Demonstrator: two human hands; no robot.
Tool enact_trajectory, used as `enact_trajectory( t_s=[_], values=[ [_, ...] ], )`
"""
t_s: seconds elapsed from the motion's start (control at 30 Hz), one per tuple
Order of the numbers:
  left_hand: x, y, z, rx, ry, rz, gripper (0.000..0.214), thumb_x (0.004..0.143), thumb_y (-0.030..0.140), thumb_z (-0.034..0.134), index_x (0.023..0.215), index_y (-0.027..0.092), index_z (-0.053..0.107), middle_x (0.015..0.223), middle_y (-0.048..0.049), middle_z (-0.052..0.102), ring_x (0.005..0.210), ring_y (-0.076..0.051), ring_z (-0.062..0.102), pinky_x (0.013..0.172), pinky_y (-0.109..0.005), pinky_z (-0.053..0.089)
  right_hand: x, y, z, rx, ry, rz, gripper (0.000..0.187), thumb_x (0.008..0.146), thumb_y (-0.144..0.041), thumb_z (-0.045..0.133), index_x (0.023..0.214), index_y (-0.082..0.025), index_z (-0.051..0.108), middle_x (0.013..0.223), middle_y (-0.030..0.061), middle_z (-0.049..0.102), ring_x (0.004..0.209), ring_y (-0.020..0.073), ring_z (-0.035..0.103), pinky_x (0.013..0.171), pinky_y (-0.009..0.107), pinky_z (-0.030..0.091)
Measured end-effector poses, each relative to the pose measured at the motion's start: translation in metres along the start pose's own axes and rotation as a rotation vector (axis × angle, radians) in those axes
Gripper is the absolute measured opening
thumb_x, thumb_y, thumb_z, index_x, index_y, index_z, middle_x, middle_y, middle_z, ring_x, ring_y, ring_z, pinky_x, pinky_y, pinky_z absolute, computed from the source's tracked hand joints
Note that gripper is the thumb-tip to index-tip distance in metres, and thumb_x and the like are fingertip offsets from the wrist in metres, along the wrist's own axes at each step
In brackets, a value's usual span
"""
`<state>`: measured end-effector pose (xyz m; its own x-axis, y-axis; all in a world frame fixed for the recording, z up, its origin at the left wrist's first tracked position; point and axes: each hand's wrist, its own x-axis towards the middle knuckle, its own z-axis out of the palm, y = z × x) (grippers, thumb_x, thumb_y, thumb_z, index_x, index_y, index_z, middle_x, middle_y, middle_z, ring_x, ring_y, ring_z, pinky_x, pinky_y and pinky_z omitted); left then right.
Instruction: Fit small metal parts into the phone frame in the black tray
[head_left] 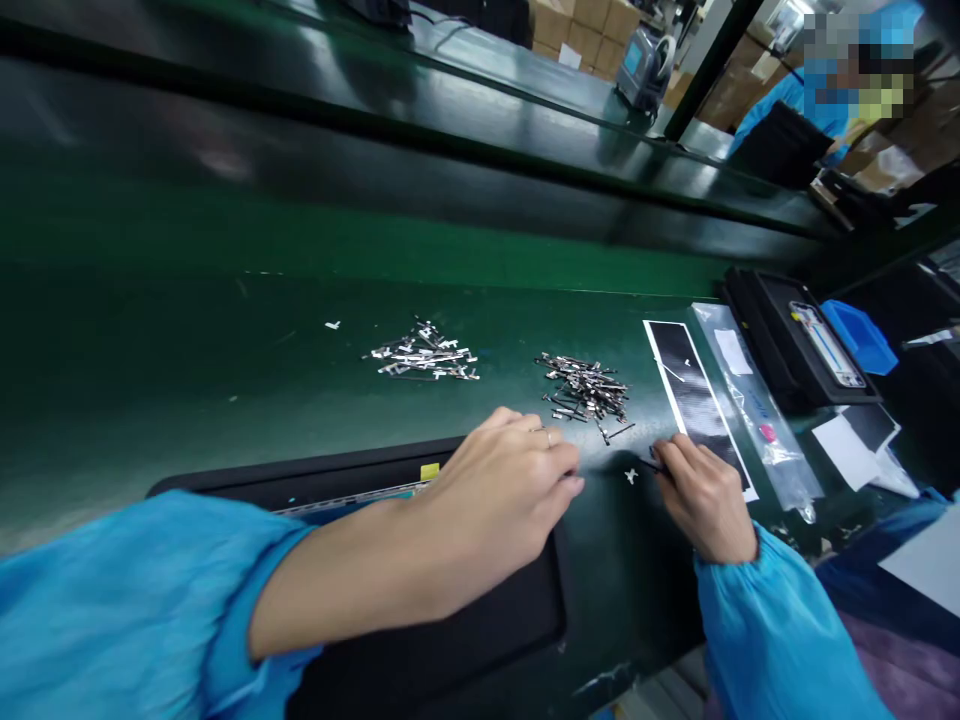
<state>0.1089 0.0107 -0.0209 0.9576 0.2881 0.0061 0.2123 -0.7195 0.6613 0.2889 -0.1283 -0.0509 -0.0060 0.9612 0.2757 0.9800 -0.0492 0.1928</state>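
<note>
My left hand point(504, 478) rests palm down on the corner of a black tray point(420, 640) at the near edge of the green bench, fingers loosely curled with nothing seen in them. My right hand point(703, 495) is closed in a pinch on a thin dark tool point(651, 463), its tip close to a small white metal piece point(631, 476). Just beyond my hands lies a pile of small dark metal clips point(586, 389). A second pile of silvery clips point(424, 357) lies further left.
A black strip with white border point(694, 395) and a clear plastic bag point(757, 410) lie right of the clips. Black trays point(795, 340) and a blue bin point(861, 336) stand at far right. Another person in blue point(806, 100) works behind the conveyor point(375, 100).
</note>
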Motion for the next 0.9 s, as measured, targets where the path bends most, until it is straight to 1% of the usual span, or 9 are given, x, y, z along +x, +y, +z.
enact_trajectory(
  t_s=[0.07,0.2,0.3,0.4,0.5,0.63,0.7,0.8,0.9],
  values=[
    [0.01,0.002,0.002,-0.254,-0.052,-0.143,0.02,0.082,0.018,0.044,0.069,0.013,0.058,0.065,-0.0004,0.054,0.064,-0.013,0.045,0.061,-0.027,0.032,-0.001,-0.008,-0.009,0.027,0.086,-0.017,0.014,0.078,-0.005,0.039,0.083,-0.009,0.051,0.065,0.006,0.05,0.057,0.0124,0.045,0.052,0.025,0.038],
    [0.022,0.009,0.008,-0.887,-0.198,-0.394,0.021,0.079,0.021,0.047,0.067,0.009,0.058,0.063,-0.002,0.056,0.059,-0.01,0.049,0.058,-0.022,0.038,0.0,-0.028,-0.025,0.029,0.221,-0.121,0.024,0.077,-0.001,0.041,0.1,-0.003,0.046,0.074,0.0139,0.055,0.068,0.0185,0.051,0.056,0.03,0.041],
    [0.024,0.015,0.012,-1.038,-0.278,-0.422,0.022,0.078,0.017,0.045,0.064,0.006,0.057,0.059,-0.0029,0.056,0.053,-0.008,0.05,0.054,-0.02,0.041,-0.002,-0.037,-0.031,0.024,0.236,-0.193,0.027,0.078,-0.002,0.036,0.103,0.002,0.045,0.075,0.0179,0.055,0.072,0.0221,0.053,0.056,0.032,0.042],
    [0.023,0.019,0.013,-1.203,-0.288,-0.458,0.017,0.073,0.013,0.049,0.059,0.006,0.057,0.052,-0.0006,0.053,0.049,-0.006,0.048,0.052,-0.017,0.039,-0.006,-0.042,-0.033,0.013,0.212,-0.234,0.031,0.077,-0.001,0.038,0.107,0.004,0.044,0.08,0.0202,0.056,0.076,0.0237,0.053,0.059,0.035,0.044],
    [0.019,0.022,0.013,-1.297,-0.29,-0.514,0.01,0.067,0.01,0.054,0.058,0.006,0.056,0.049,0.0004,0.053,0.047,-0.006,0.046,0.05,-0.017,0.038,-0.009,-0.048,-0.034,0.019,0.226,-0.217,0.034,0.076,0.001,0.039,0.11,0.004,0.044,0.083,0.0215,0.057,0.081,0.0258,0.054,0.062,0.037,0.044],
    [0.012,0.024,0.01,-1.29,-0.251,-0.543,0.009,0.064,0.008,0.054,0.056,0.007,0.056,0.048,0.0003,0.053,0.046,-0.006,0.046,0.049,-0.017,0.037,-0.01,-0.055,-0.039,0.088,0.267,-0.114,0.033,0.077,0.0,0.042,0.11,-0.001,0.046,0.084,0.0181,0.058,0.079,0.0218,0.056,0.064,0.034,0.045],
    [0.009,0.026,0.008,-1.26,-0.211,-0.551,0.009,0.064,0.007,0.054,0.055,0.008,0.056,0.048,0.0003,0.054,0.046,-0.006,0.046,0.048,-0.017,0.037,-0.011,-0.058,-0.044,0.201,0.258,-0.008,0.031,0.076,-0.003,0.048,0.107,-0.006,0.048,0.083,0.0135,0.058,0.075,0.0176,0.056,0.064,0.028,0.044],
    [0.004,0.028,0.005,-1.217,-0.161,-0.558,0.01,0.064,0.006,0.053,0.054,0.009,0.055,0.048,0.0006,0.053,0.046,-0.006,0.046,0.047,-0.016,0.035,-0.012,-0.064,-0.051,0.513,0.188,0.243,0.017,0.077,-0.008,0.051,0.093,-0.015,0.053,0.078,0.0052,0.058,0.069,0.0111,0.056,0.061,0.019,0.044],
    [-0.001,0.029,0.004,-1.188,-0.098,-0.56,0.011,0.064,0.008,0.052,0.054,0.009,0.054,0.049,0.001,0.053,0.045,-0.006,0.045,0.047,-0.016,0.035,-0.013,-0.07,-0.052,0.866,0.091,0.406,0.007,0.077,-0.014,0.053,0.079,-0.018,0.057,0.066,0.0,0.055,0.054,0.0075,0.051,0.049,0.017,0.04]
  ],
)
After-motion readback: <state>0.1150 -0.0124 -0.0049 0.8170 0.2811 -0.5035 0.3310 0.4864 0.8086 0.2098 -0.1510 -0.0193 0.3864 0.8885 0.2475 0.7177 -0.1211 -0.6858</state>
